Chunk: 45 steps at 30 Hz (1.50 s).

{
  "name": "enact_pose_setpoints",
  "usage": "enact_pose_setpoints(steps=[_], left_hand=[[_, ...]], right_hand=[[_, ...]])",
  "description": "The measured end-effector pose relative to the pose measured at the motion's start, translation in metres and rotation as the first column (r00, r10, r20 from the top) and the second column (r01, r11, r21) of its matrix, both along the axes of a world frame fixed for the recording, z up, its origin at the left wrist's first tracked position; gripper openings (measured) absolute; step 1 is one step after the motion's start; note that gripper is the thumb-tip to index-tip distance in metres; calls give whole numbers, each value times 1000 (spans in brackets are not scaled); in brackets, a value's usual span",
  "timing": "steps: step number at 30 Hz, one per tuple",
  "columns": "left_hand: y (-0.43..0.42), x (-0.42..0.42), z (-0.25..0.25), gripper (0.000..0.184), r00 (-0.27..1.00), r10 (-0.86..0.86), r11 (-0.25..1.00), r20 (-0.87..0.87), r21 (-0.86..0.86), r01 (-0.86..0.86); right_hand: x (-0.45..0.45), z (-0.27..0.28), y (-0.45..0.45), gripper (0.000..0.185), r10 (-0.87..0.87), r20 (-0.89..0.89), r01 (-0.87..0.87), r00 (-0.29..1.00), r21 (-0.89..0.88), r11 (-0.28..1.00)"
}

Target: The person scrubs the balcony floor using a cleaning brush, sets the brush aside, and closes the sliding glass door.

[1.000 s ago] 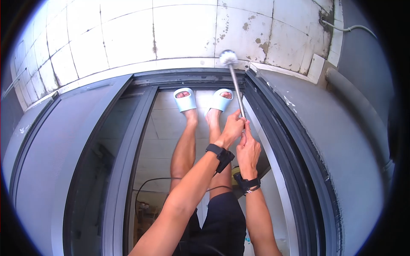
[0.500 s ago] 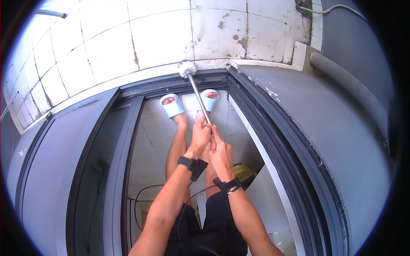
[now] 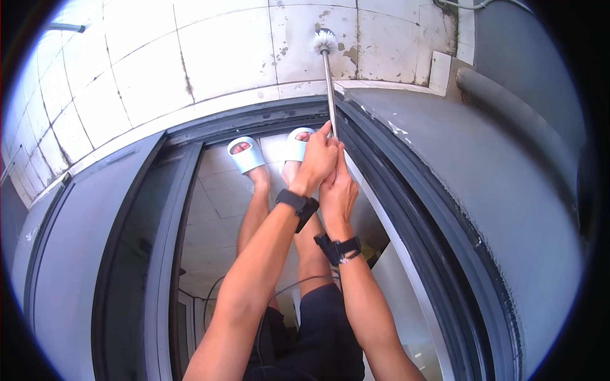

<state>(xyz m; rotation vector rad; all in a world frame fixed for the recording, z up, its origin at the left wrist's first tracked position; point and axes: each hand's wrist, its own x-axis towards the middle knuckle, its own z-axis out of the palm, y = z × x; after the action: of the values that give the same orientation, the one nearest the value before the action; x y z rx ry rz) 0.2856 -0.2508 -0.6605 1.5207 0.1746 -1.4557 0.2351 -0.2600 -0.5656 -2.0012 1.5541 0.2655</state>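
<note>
A toilet brush (image 3: 328, 82) with a silver metal handle and a round white bristle head extends away from me, its head over the tiled floor beyond the door frame. Both hands are wrapped round the lower handle. My left hand (image 3: 319, 157) is closed on it in front, with a finger lying along the shaft. Close behind, at the right, my right hand (image 3: 340, 187) is closed round the handle's end, which the fingers hide. Whether the bristles touch the tiles I cannot tell.
A dark sliding-door track (image 3: 267, 114) crosses in front of my slippers (image 3: 245, 154). To the left stands a sliding door panel (image 3: 82, 254); to the right, a grey wall (image 3: 476, 171) with a thick pipe (image 3: 508, 105). Stained white tiles (image 3: 222, 51) lie beyond. A cable hangs by my legs.
Both hands have moved forward and slightly right with the toilet brush. Its head has gone from the door sill out over the stained tiles.
</note>
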Motion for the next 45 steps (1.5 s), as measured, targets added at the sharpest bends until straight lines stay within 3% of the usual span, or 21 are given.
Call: enact_pose_setpoints(steps=[1,3,5,9,11,14,17,19,21,24,27,29,31,34,35,37,39,40,42,44,45], left_hand=[[7,5,10,51,996,-77,997,53,-23,78],[22,16,39,52,954,-261,963,150,-26,268],[40,10,52,52,959,-274,960,64,-40,277],[90,-55,6,53,956,-290,956,50,69,287],[89,-64,2,55,959,-247,963,-136,71,258],[67,-60,-31,55,922,-376,926,89,73,371],[37,-40,-52,50,967,-255,965,23,76,253],[23,-24,-56,48,986,-167,984,23,70,165],[18,3,-41,47,993,-101,994,-68,-46,98],[43,24,-25,48,997,75,997,29,8,-75],[73,56,15,50,974,227,966,-7,132,-224],[102,62,18,50,966,258,950,14,176,-257],[123,64,10,53,889,456,876,-45,198,-439],[133,66,13,57,898,423,890,-120,244,-386],[129,46,-10,62,897,401,886,-187,327,-328],[128,2,-54,70,983,165,973,-79,176,-149],[89,-12,-53,67,991,81,993,-109,93,-71],[63,-7,-33,57,989,28,996,-146,92,-15],[35,-23,-35,52,974,111,994,-197,39,-105],[16,-30,-41,47,957,210,975,-199,-32,-221],[5,-9,-20,47,981,151,988,-125,-12,-154]], right_hand=[[8,16,3,51,-56,-58,62,997,113,992],[1,32,25,51,-82,-18,84,996,96,992],[-9,40,42,51,-99,26,97,995,70,993],[-38,35,70,52,-109,-77,120,991,169,978],[-49,17,75,53,-98,-97,115,990,188,975],[-39,-14,58,57,-132,-102,150,986,188,971],[-15,-30,31,59,-197,-102,217,975,273,937],[-2,-42,20,59,-160,-32,163,987,164,973],[13,-31,14,59,-166,-36,170,985,194,966],[26,-25,19,57,-157,23,147,987,244,958],[34,-31,37,55,86,232,-151,969,279,948],[47,-32,45,49,241,182,-292,953,359,886],[53,-38,46,49,304,176,-350,936,413,841],[45,-62,47,45,459,267,-528,847,341,777],[33,-75,41,45,439,208,-485,874,347,802],[11,-73,32,44,407,137,-428,903,371,824],[5,-59,13,46,143,-87,-100,986,377,921],[0,-60,8,46,149,-93,-103,984,380,919],[-9,-59,-3,51,-112,11,106,994,228,968],[1,-56,-15,52,-135,15,130,991,194,972],[5,-57,-18,52,-197,38,185,980,211,960]])
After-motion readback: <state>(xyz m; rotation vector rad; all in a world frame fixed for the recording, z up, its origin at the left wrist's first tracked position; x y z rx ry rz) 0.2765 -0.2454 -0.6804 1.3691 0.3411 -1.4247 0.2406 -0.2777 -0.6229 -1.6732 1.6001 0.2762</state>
